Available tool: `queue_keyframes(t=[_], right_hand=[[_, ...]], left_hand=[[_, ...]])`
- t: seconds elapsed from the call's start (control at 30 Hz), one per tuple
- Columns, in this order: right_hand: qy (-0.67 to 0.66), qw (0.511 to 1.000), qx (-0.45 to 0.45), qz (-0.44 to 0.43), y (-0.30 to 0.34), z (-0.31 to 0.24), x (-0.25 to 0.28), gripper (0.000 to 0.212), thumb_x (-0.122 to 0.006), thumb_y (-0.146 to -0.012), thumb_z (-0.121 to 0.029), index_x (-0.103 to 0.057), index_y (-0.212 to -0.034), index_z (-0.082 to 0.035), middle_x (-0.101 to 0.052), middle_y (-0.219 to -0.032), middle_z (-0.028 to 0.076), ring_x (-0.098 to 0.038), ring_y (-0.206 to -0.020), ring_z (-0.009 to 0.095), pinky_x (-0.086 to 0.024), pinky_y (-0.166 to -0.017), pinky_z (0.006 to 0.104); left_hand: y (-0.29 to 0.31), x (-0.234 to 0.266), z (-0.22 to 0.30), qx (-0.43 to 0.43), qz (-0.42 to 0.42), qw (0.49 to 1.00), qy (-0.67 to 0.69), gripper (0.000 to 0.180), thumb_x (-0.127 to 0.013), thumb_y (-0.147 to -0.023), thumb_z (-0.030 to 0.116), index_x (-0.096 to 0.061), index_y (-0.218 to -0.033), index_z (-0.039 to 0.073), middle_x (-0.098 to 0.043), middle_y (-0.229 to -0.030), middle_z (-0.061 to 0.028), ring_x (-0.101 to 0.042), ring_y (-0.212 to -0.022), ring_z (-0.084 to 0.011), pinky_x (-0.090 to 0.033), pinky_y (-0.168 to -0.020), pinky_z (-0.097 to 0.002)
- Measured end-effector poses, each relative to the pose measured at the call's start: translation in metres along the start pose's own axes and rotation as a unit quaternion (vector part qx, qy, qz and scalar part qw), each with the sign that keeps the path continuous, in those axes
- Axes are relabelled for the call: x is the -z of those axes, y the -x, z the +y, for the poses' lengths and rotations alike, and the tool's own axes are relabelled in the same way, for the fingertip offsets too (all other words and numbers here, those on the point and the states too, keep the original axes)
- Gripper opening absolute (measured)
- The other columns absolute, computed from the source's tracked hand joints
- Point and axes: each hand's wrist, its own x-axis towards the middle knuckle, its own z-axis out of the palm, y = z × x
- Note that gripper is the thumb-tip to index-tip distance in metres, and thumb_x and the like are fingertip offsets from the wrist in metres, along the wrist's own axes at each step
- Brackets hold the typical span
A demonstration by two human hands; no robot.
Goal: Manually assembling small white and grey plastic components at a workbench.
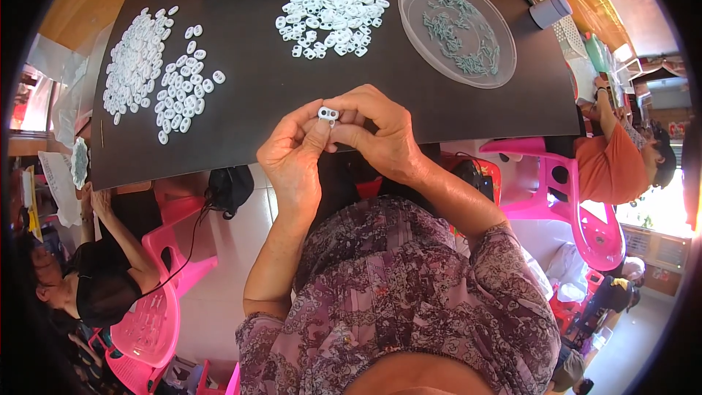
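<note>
Our left hand point(291, 152) pinches the white bit point(328, 114) over the table point(241, 88); we can't tell if our right hand point(382, 134) grips it too. It looks light and hard (maybe slippery), so we'd hold its sides.

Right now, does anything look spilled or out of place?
Nothing stands out: green bits lie in the round tray, white pieces sit in piles on the table, and your left hand and right hand hold one piece.
</note>
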Motion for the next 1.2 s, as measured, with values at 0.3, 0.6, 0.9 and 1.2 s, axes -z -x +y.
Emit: queue_keyframes(t=[0.3,0.6,0.9,1.2], right_hand=[[0.15,0.965,0.211,0.04,-0.006,0.009,-0.004,0.029,-0.067,-0.065,0.001,-0.062,-0.094,-0.001,-0.06,-0.081,0.008,-0.052,-0.069,0.024,-0.045,-0.061,0.0323],[0.164,0.957,0.233,0.056,-0.003,0.012,-0.004,0.031,-0.066,-0.068,0.003,-0.062,-0.098,0.002,-0.063,-0.082,0.009,-0.054,-0.07,0.021,-0.045,-0.062,0.0301],[0.13,0.962,0.227,0.078,0.002,0.011,-0.01,0.03,-0.066,-0.069,0.005,-0.062,-0.099,0.004,-0.063,-0.082,0.009,-0.055,-0.07,0.019,-0.045,-0.06,0.028],[0.115,0.958,0.246,0.095,0.001,0.007,-0.016,0.026,-0.066,-0.072,0.003,-0.062,-0.098,0.004,-0.063,-0.083,0.009,-0.055,-0.07,0.02,-0.045,-0.059,0.0275]], left_hand=[[-0.001,-0.003,0.007,0.052,0.039,0.997,0.045,0.018,-0.059,-0.084,-0.004,-0.061,-0.101,-0.009,-0.064,-0.08,-0.009,-0.057,-0.064,-0.0108,-0.048,-0.061,-0.0218],[-0.001,0.0,-0.001,-0.002,0.008,1.0,0.02,0.019,-0.061,-0.085,0.002,-0.063,-0.103,-0.006,-0.062,-0.08,-0.0059,-0.055,-0.064,-0.01,-0.047,-0.06,-0.0202],[-0.001,0.005,-0.007,-0.045,-0.005,0.999,0.018,0.021,-0.065,-0.083,0.008,-0.064,-0.101,-0.004,-0.061,-0.082,-0.0046,-0.052,-0.065,-0.0085,-0.046,-0.059,-0.0193],[0.001,-0.002,-0.007,-0.11,0.013,0.993,0.044,0.019,-0.064,-0.085,0.011,-0.062,-0.095,-0.004,-0.058,-0.079,-0.0042,-0.051,-0.065,-0.0083,-0.044,-0.059,-0.0204]])
